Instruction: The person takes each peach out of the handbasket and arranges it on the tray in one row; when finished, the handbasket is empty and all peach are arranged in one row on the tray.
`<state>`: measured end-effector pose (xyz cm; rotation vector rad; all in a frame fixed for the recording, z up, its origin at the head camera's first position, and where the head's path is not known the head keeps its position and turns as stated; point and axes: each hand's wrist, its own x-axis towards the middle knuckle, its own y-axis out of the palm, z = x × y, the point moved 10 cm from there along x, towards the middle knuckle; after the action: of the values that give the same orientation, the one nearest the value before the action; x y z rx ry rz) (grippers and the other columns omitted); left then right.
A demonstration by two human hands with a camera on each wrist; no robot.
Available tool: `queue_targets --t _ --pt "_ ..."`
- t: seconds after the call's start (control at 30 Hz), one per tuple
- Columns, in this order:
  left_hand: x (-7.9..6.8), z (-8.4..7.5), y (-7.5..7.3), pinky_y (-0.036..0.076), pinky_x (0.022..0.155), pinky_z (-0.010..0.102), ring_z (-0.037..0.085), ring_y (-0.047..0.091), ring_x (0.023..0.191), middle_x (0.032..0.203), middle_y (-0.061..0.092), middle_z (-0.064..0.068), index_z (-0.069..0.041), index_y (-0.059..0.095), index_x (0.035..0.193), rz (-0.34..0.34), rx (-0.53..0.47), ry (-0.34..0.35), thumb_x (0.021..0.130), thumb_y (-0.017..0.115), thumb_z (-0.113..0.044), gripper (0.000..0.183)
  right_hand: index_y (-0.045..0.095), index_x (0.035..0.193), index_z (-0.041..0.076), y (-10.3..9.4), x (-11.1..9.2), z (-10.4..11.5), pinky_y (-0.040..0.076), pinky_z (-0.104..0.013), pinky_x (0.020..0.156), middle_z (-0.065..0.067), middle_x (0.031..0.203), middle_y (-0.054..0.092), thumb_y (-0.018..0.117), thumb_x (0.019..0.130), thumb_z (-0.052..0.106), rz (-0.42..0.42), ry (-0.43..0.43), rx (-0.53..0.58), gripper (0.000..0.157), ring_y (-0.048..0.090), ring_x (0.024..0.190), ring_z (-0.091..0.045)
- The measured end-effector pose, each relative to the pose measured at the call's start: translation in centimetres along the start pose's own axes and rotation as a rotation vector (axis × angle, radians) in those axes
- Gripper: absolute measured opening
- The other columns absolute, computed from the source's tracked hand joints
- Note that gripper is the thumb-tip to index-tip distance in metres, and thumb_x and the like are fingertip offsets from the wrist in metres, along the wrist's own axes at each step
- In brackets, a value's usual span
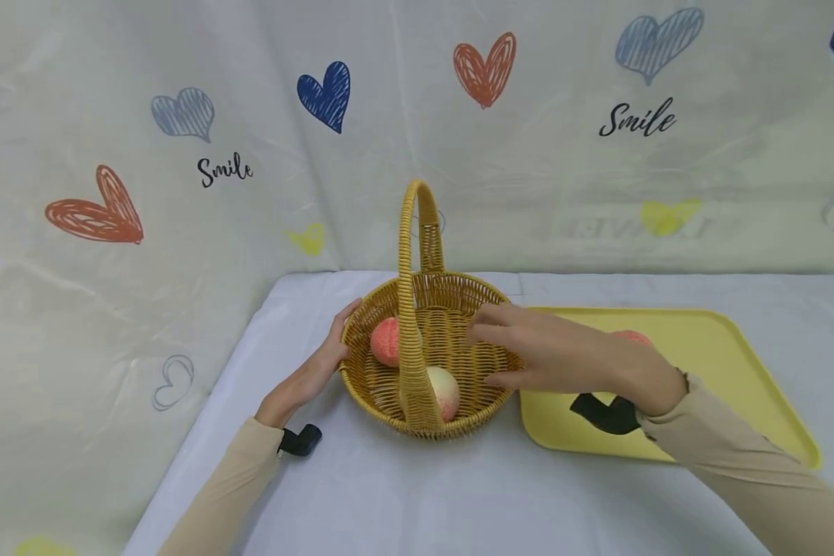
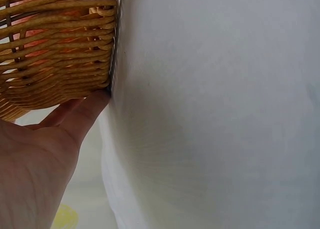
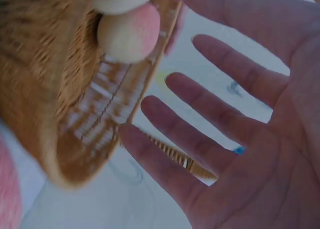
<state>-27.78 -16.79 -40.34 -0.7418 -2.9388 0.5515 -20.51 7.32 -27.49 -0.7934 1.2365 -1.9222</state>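
Note:
A round woven wicker basket (image 1: pixel 420 181) with a tall arched handle stands mid-table. Inside it lie a pink peach (image 1: pixel 385 341) at the left and a cream-and-pink peach (image 1: pixel 445 392) near the front, partly behind the handle. My left hand (image 1: pixel 314 369) rests against the basket's left side; in the left wrist view its extended fingers (image 2: pixel 89 114) touch the wicker low down. Over the basket's right rim reaches my right hand (image 1: pixel 556 351), holding nothing. Its fingers are spread and straight in the right wrist view, beside the basket (image 3: pixel 60 154).
To the right of the basket lies a yellow tray (image 1: pixel 730 386). Another pink peach (image 1: pixel 632 337) shows on it, mostly hidden behind my right hand. A white cloth (image 1: pixel 403 494) covers the table, and a heart-printed curtain (image 1: pixel 528 170) hangs behind.

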Motion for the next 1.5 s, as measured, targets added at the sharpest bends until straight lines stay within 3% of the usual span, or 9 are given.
queue_targets --t 0.1,0.27,0.63,0.8,0.97,1.1,1.33,1.5 --pt "0.1 -0.2 0.2 0.013 0.121 0.065 0.031 0.006 0.159 0.174 -0.005 0.004 -0.030 -0.001 0.167 0.003 0.002 0.000 0.091 0.031 -0.010 0.085 0.065 0.130 0.010 1.6 1.5 1.2 0.054 -0.039 0.092 -0.003 0.132 0.056 0.076 0.097 0.025 0.047 -0.054 0.023 0.038 0.057 0.116 -0.020" --pt "0.2 -0.3 0.3 0.013 0.122 0.064 0.031 0.006 0.159 0.175 -0.005 0.003 -0.030 0.000 0.168 -0.001 0.009 -0.003 0.092 0.032 -0.011 0.084 0.065 0.124 0.015 3.7 3.1 2.3 0.050 -0.035 0.097 0.001 0.127 0.056 0.075 0.096 0.035 0.089 -0.123 0.091 0.036 0.054 0.115 -0.016" --pt "-0.2 0.0 -0.1 0.016 0.120 0.064 0.032 0.009 0.157 0.174 -0.004 0.005 -0.029 -0.001 0.168 -0.006 0.000 0.016 0.092 0.029 -0.008 0.084 0.064 0.137 0.019 6.5 5.2 3.0 0.045 -0.039 0.108 -0.003 0.142 0.049 0.078 0.095 0.018 0.170 -0.171 0.111 0.045 0.051 0.124 -0.019" --pt "-0.2 0.0 0.2 0.015 0.120 0.062 0.031 0.006 0.159 0.174 -0.005 0.002 -0.027 0.000 0.168 -0.003 -0.009 0.024 0.092 0.029 -0.007 0.083 0.068 0.117 0.020 7.1 5.9 3.7 0.045 -0.035 0.104 0.002 0.120 0.052 0.074 0.098 0.021 0.153 -0.239 0.140 0.021 0.051 0.113 -0.014" --pt "-0.3 -0.3 0.3 0.015 0.121 0.062 0.031 0.005 0.159 0.175 -0.005 0.003 -0.026 -0.001 0.168 -0.003 0.003 0.034 0.092 0.028 -0.006 0.084 0.068 0.108 0.018 7.4 6.3 4.0 0.045 -0.028 0.096 0.007 0.106 0.056 0.078 0.095 0.016 0.148 -0.285 0.161 0.016 0.048 0.102 -0.009" --pt "-0.3 -0.2 0.2 0.015 0.121 0.062 0.030 0.006 0.159 0.175 -0.005 0.003 -0.029 -0.001 0.168 -0.002 0.003 0.035 0.093 0.028 -0.008 0.083 0.069 0.109 0.019 7.7 6.6 3.7 0.044 -0.029 0.097 0.008 0.107 0.057 0.081 0.091 0.013 0.185 -0.263 0.144 0.022 0.047 0.104 -0.009" --pt "-0.1 0.1 0.3 0.015 0.121 0.063 0.031 0.007 0.159 0.175 -0.004 0.002 -0.029 -0.001 0.168 -0.002 0.000 0.022 0.093 0.029 -0.008 0.083 0.065 0.135 0.019 7.9 6.2 1.4 0.046 -0.037 0.107 -0.004 0.135 0.052 0.084 0.088 0.017 0.295 -0.063 0.082 0.051 0.052 0.122 -0.018" --pt "-0.3 0.1 0.2 0.015 0.121 0.063 0.030 0.007 0.159 0.175 -0.004 0.002 -0.031 -0.001 0.168 0.005 -0.002 0.025 0.093 0.028 -0.009 0.083 0.057 0.141 0.016 7.1 5.8 -0.1 0.050 -0.039 0.099 -0.007 0.133 0.051 0.083 0.089 0.016 0.296 0.039 0.090 0.059 0.057 0.110 -0.021"
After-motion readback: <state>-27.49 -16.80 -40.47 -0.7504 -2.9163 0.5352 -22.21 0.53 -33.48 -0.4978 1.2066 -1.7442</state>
